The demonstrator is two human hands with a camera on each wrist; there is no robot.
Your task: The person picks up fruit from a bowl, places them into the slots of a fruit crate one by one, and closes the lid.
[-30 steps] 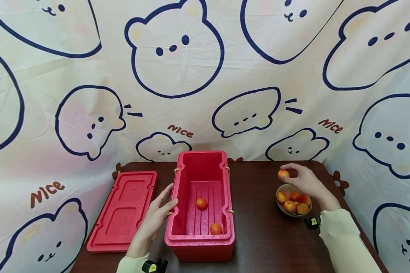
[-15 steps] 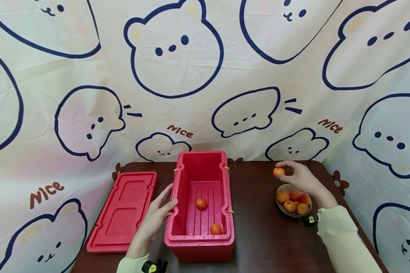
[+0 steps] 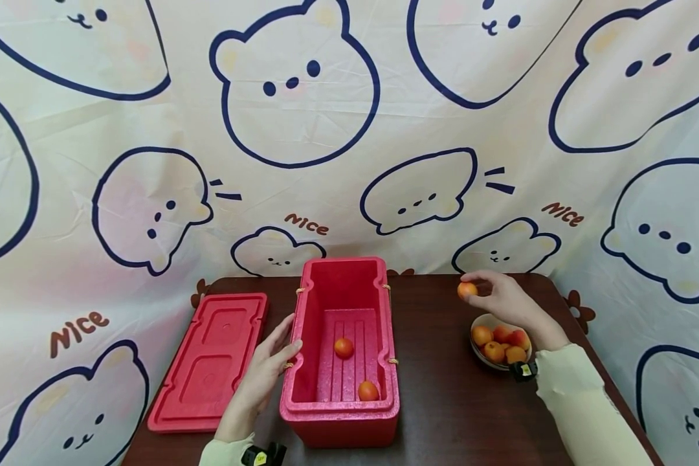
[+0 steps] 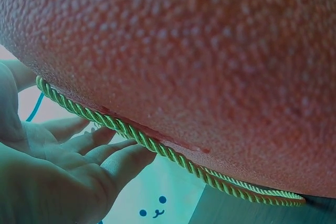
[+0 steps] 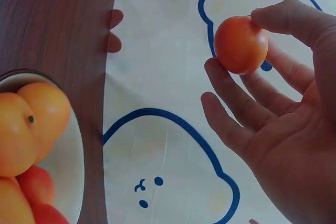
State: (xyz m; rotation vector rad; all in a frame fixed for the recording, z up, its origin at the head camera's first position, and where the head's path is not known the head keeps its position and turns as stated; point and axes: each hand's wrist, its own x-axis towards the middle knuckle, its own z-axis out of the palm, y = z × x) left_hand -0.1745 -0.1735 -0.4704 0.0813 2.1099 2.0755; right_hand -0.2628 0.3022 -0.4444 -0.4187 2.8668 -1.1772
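Note:
My right hand (image 3: 507, 301) pinches an apricot (image 5: 240, 44) between thumb and fingertips, up above the far side of the bowl (image 3: 476, 354). Several more apricots (image 3: 493, 351), yellow to reddish, fill that bowl. My left hand (image 3: 266, 364) is at the left side of a red foam box (image 3: 340, 414), thumb over the rim and fingers stretched along the outer wall. In the left wrist view a twisted cord handle (image 4: 118, 125) runs across those fingertips. On the box's ribbed floor lie two orange fruits (image 3: 343, 348), one mid-floor and the other near the front right corner.
The red lid (image 3: 210, 362) lies flat on the dark wooden table (image 3: 437, 401), left of the box. Behind the table hangs a pale cloth (image 3: 338, 194) with bear drawings. The box walls stand high between the bowl and the lid.
My right hand has moved a little to the left with the apricot, away from the bowl. The left hand, the box and the fruits in it have stayed put.

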